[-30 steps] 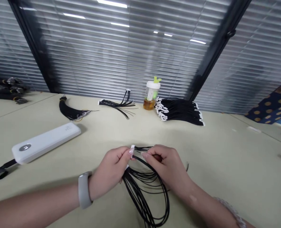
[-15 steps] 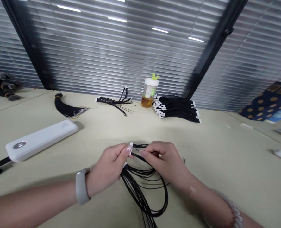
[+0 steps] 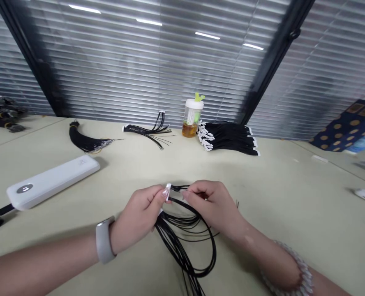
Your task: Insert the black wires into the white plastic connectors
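My left hand (image 3: 145, 207) is closed, thumb and fingers pinching a small white connector (image 3: 168, 191) with black wires coming out of its right side. Just to the right, my right hand (image 3: 211, 203) pinches at a thin black wire (image 3: 182, 188) close to the connector. The bundle of black wires (image 3: 182, 257) loops below both hands, and a second white piece shows under the left palm. Fingers of the right hand partly hide the wire tips.
Behind the hands lie a loose wire group (image 3: 150, 132), a jar of amber liquid (image 3: 191, 119) and a stack of finished-looking black harnesses (image 3: 232, 137). A tied wire bundle (image 3: 85, 139) and a white power bank (image 3: 54, 179) are at left. A dotted bag (image 3: 344, 127) stands right.
My right fingertips have shifted slightly left, closer to the white connector. The left hand keeps its pinch, and the whole view has moved a little.
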Tool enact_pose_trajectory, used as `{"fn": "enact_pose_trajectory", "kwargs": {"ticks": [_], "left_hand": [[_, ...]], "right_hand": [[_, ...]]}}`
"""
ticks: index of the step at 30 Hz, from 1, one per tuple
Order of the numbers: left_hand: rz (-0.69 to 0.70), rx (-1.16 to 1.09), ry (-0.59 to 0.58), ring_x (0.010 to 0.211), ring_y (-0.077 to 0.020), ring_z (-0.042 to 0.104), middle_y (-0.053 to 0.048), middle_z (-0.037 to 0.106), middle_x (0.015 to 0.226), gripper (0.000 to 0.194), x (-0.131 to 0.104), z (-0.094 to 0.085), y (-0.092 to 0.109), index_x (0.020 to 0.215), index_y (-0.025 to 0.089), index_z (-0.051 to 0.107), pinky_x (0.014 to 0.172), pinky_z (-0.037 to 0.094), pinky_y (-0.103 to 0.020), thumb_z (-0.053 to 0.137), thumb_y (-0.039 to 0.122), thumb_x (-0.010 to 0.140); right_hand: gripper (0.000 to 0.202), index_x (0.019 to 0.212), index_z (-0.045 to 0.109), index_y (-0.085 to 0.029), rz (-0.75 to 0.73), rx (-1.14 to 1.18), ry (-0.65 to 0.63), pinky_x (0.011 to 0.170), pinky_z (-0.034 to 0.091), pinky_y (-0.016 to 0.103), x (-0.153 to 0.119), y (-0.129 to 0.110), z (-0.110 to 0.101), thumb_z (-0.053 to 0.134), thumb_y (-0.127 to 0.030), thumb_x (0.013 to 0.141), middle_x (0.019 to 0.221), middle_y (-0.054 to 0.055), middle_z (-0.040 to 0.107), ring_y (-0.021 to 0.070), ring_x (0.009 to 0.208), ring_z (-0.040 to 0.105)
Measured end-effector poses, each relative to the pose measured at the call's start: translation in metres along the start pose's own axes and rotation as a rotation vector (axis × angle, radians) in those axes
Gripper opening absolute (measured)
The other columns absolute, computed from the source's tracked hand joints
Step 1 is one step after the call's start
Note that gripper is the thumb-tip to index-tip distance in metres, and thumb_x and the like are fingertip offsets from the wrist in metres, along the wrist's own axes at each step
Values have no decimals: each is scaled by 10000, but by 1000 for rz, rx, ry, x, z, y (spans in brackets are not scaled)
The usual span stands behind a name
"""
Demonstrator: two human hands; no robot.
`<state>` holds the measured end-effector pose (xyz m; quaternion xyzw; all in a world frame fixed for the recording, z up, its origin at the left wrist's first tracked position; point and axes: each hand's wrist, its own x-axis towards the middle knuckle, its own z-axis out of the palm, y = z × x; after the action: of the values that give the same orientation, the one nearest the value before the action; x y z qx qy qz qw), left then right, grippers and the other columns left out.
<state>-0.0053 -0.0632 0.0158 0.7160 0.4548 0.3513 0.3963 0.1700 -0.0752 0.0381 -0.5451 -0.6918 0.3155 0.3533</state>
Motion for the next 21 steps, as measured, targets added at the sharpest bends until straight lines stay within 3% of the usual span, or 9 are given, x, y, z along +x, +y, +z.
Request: {"fn": "enact_pose_trajectory", "kwargs": {"ticks": [9, 16, 21], "left_hand": [[80, 36, -10, 503, -68, 290, 50, 308, 524, 369, 0, 1, 0, 577, 165, 348, 488, 273, -187, 333, 385, 873], [89, 73, -50, 514, -65, 312, 44, 351, 534, 343, -1, 1, 1, 598, 151, 405, 497, 275, -183, 341, 354, 866], [59, 55, -67, 508, -67, 342, 41, 379, 535, 357, -2, 2, 0, 614, 150, 443, 496, 296, -182, 348, 382, 867]], "right_hand": [[314, 539, 471, -149, -5, 10, -9, 456, 235, 212, -2, 0, -1, 519, -325, 794, 513, -42, 344, 67, 504, 289], [231, 667, 623, -144, -166, -69, 7, 531, 322, 209, -5, -3, 4, 505, -258, 829, 594, -12, 525, 81, 567, 420], [217, 680, 628, -148, -230, -117, 26, 535, 340, 200, -2, -3, 2, 513, -238, 841, 604, -13, 560, 78, 568, 456]]}}
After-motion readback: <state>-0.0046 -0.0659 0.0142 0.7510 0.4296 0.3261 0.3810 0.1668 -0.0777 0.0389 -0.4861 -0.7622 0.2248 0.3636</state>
